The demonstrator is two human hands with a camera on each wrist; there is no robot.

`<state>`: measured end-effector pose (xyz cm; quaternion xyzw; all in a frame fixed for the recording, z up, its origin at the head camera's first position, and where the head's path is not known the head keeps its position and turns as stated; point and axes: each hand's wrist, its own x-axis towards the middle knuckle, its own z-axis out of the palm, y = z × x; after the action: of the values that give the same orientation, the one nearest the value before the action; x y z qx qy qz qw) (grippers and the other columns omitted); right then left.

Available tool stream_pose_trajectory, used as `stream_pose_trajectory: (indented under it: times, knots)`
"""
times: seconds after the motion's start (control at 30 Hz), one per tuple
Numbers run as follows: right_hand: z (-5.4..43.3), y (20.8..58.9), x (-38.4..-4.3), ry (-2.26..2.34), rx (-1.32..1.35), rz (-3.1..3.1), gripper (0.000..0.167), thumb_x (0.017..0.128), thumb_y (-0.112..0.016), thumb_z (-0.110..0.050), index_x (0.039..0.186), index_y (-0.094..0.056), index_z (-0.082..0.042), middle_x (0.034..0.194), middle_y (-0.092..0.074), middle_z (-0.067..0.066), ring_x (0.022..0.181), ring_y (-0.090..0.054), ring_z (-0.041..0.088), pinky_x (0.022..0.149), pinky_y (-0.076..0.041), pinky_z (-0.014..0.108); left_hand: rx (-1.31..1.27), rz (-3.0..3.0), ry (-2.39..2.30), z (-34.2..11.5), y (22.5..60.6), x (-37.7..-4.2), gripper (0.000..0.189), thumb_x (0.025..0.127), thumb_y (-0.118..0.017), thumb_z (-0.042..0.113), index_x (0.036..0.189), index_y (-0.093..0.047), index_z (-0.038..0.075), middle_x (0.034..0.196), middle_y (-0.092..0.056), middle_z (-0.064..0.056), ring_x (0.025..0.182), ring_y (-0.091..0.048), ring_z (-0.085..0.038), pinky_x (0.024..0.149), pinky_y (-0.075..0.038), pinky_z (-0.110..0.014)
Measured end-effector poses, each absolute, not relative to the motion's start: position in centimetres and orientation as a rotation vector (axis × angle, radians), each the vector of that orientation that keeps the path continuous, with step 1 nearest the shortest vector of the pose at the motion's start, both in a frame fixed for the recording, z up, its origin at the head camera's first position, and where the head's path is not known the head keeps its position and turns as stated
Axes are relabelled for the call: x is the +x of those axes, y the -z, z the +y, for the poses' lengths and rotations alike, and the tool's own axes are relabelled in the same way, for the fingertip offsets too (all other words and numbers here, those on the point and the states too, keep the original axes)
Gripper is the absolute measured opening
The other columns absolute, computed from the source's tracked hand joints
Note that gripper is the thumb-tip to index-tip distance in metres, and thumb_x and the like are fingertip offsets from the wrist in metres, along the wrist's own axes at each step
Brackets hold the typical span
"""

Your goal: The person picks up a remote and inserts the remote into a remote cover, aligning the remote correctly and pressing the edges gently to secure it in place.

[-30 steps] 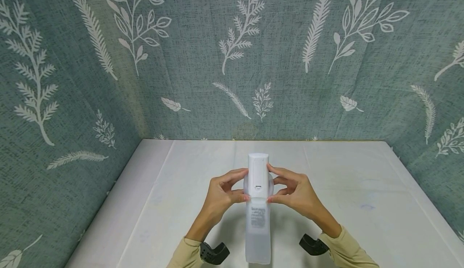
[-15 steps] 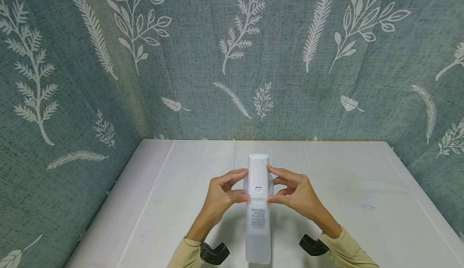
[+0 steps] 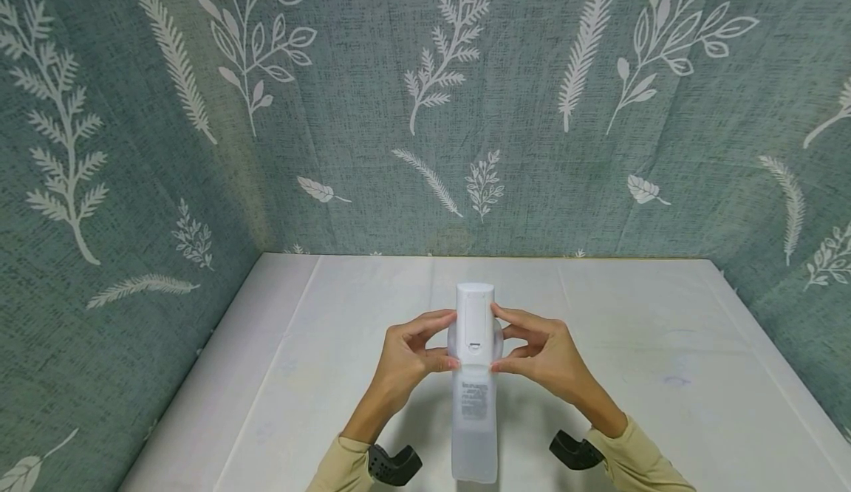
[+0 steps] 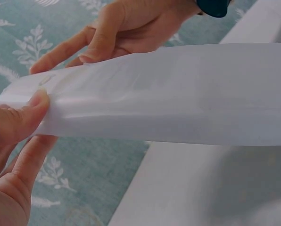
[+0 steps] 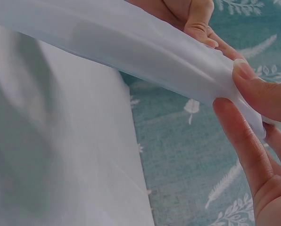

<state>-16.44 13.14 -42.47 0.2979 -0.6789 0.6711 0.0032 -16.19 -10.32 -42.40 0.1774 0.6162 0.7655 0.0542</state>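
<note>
A white remote control point(image 3: 475, 315) is held back side up, its battery lid and small latch facing the head camera. A translucent cover point(image 3: 474, 448) encloses its lower part, and grey print shows through. The cover bulges out at both sides beneath the fingers. My left hand point(image 3: 411, 359) pinches the left edge, thumb near the cover's rim and fingers further up. My right hand point(image 3: 540, 344) pinches the right edge the same way. The wrist views show the smooth covered face point(image 4: 169, 94), with thumbs and fingers at its far end point(image 5: 225, 89).
The white table point(image 3: 299, 374) lies beneath, with shadows under both arms. Green leaf-patterned fabric point(image 3: 425, 108) hangs behind and at the sides. Black wrist mounts point(image 3: 395, 465) sit below the beige sleeves point(image 3: 339, 466).
Both hands keep their grip on the cover and remote control in nearly the same place. The whole head view has shifted very slightly.
</note>
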Motion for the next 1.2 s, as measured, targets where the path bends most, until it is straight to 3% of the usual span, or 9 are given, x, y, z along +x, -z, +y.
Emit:
stream_pose_trajectory:
  times: [0.8, 1.2]
  knots:
    - [13.24, 42.27, -16.34, -2.135, 0.862, -2.157, 0.072, 0.068, -0.080, 0.005, 0.133, -0.051, 0.001, 0.128, -0.059, -0.001, 0.093, -0.067, 0.023, 0.068, -0.058, 0.043, 0.503, 1.876, -2.359, -10.06, 42.29, -16.15, 0.059, 0.064, -0.075, -0.020, 0.120, -0.062, -0.006, 0.127, -0.055, -0.017, 0.116, -0.055, -0.032, 0.083, -0.055, -0.044]
    - [12.50, 41.95, -16.08, -1.998, 0.864, -2.167, 0.076, 0.074, -0.076, 0.005, 0.141, -0.044, -0.008, 0.135, -0.050, 0.017, 0.097, -0.064, 0.020, 0.066, -0.059, 0.038, 0.502, 1.871, -2.392, -9.94, 42.47, -15.92, 0.057, 0.070, -0.073, -0.016, 0.124, -0.059, -0.004, 0.132, -0.053, -0.015, 0.123, -0.050, -0.028, 0.087, -0.053, -0.042]
